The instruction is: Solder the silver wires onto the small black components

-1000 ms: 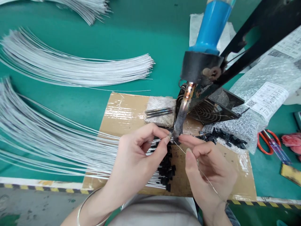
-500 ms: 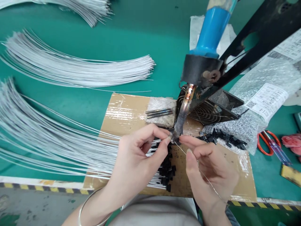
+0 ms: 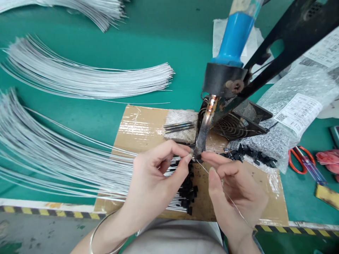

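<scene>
My left hand is closed in a pinch at the soldering iron's tip. What its thumb and forefinger hold is too small and hidden to make out. A thin length of solder wire runs through my right hand, whose thumb and fingers are closed around it; its end meets the tip. The soldering iron, with a blue handle, points down between both hands. Beneath my left hand lie white wires with black connectors on their ends.
A black metal arm holds the iron above a fan. Metal rods rest on a pale pad on cardboard. Loose black connectors, a bubble-wrap bag and red-handled scissors are at right; another wire bundle lies behind.
The soldering iron and its arm appear slightly further left in the picture. Both hands keep nearly the same pose at the tip.
</scene>
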`<state>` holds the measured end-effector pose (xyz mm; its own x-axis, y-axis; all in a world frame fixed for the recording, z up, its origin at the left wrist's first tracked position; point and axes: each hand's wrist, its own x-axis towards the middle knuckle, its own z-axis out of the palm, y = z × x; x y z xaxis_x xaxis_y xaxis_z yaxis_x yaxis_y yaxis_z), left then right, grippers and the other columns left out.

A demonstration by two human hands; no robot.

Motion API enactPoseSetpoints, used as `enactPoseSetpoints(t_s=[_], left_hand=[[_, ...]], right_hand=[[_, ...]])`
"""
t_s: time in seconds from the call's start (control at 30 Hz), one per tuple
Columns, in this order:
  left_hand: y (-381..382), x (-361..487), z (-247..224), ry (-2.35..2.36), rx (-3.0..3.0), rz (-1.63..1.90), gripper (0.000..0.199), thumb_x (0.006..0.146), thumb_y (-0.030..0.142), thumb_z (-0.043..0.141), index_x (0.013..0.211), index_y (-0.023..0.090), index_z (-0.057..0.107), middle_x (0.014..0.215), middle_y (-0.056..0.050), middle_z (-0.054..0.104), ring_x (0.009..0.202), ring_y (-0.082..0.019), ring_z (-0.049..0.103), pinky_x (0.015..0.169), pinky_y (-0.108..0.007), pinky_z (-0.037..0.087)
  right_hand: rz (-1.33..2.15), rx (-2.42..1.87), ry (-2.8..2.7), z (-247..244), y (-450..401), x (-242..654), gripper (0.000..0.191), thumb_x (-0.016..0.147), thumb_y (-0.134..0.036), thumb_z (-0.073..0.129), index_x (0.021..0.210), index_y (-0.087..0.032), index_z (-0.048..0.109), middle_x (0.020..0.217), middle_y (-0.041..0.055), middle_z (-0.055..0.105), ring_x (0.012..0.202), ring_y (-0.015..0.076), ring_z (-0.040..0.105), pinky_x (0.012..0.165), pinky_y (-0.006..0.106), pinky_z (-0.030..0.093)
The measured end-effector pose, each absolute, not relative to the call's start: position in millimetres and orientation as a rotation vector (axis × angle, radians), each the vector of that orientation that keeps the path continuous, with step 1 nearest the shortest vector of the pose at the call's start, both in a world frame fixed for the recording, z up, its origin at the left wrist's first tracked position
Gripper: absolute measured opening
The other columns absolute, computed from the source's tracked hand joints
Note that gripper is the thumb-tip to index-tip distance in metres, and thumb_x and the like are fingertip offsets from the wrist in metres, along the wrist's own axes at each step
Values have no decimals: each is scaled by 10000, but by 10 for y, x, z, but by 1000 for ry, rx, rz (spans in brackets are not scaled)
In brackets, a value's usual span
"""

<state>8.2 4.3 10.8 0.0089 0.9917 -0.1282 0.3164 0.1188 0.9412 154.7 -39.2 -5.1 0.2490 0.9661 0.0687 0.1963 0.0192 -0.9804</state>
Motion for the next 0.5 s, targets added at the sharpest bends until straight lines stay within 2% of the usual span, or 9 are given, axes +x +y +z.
enactPoseSetpoints(t_s=[0.13,0.37,0.5], left_hand=[[41,75,102,1475,1354,943,109,842,165,683,744,207,710,815,-9,784,621,-123,630,449,-221,355],[61,79,80,1463,1368,927,126,847,150,669,746,210,714,753,14,760,557,-99,561,455,-215,353],[66,86,86,1452,1361,926,127,852,154,674,746,212,712,803,9,776,603,-108,603,466,-215,366]], right_hand=[[872,-1465,-1153,-39,-390,1535,188,930,-151,664,786,-237,580,1122,83,815,1001,236,790,838,372,632],[818,-1447,-1245,-50,-366,1544,183,934,-136,652,799,-238,583,1112,75,816,955,214,797,780,323,629],[794,-1461,-1240,-43,-369,1536,184,925,-140,668,795,-243,588,1093,53,819,978,211,794,783,316,626]])
